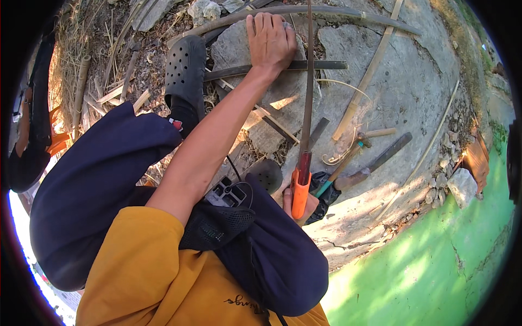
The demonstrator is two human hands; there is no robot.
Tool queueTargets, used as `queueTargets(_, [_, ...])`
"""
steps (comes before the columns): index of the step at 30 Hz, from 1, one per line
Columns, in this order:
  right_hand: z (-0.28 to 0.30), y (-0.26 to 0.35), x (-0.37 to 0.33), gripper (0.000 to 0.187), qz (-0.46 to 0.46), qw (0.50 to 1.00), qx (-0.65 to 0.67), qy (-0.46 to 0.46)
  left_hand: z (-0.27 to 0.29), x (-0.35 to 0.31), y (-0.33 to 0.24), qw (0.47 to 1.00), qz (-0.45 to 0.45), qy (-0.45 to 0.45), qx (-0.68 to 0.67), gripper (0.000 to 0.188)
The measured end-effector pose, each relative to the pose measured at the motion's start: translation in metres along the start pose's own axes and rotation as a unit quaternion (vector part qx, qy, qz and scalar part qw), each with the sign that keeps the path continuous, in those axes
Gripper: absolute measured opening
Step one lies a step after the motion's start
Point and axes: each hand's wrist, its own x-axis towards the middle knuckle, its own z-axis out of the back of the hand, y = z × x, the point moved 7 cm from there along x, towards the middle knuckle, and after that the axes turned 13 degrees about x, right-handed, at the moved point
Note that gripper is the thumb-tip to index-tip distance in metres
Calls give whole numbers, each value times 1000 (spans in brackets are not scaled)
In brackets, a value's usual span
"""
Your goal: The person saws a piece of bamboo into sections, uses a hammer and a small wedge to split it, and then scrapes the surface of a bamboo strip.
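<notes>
Your left hand lies palm down with the fingers spread and flat, pressing on the grey flat stone slab at the top of the view. Its fingertips reach the long curved grey bamboo pole that runs along the far edge of the slab. Just below the wrist, the dark flat bamboo strip lies across the slab, passing under your forearm.

Your right hand is mostly hidden behind your knee. It is closed round the orange plastic handle of the long narrow hand saw. The blade rises steeply from the handle toward the top edge of the view and crosses the dark strip just right of your left hand. Whether the teeth touch the strip cannot be told.

Your black perforated clog stands on the ground just left of the slab. A second clog toe shows near the saw handle.

To the right of the saw, on the concrete ground, lie a wooden-handled hammer, a dark flat blade with a wooden grip and a pale split bamboo lath. Loose stones border the green surface at lower right.
</notes>
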Motion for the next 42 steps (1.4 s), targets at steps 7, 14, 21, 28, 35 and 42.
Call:
queueTargets(7, [-2,-3,4,17,17,1000,5,-14,7,-5,-2,999,-3,-46,-2,23])
queueTargets(14, [0,1,-5,17,3,999,33,-28,2,-1,7,1000,3,24,-13,20])
queueTargets(21, [14,13,6,16,-32,999,33,-7,13,2,4,996,37,8,-81,24])
queueTargets(28, [10,10,10,14,-5,999,48,-21,39,-18,6,995,-53,-27,-83,25])
queueTargets(35, [12,12,41,12,-5,999,31,-20,22,-9,10,989,-88,74,-88,22])
queueTargets(42, [9,28,37,14,16,999,34,-2,24,8,7,990,-24,54,-127,15])
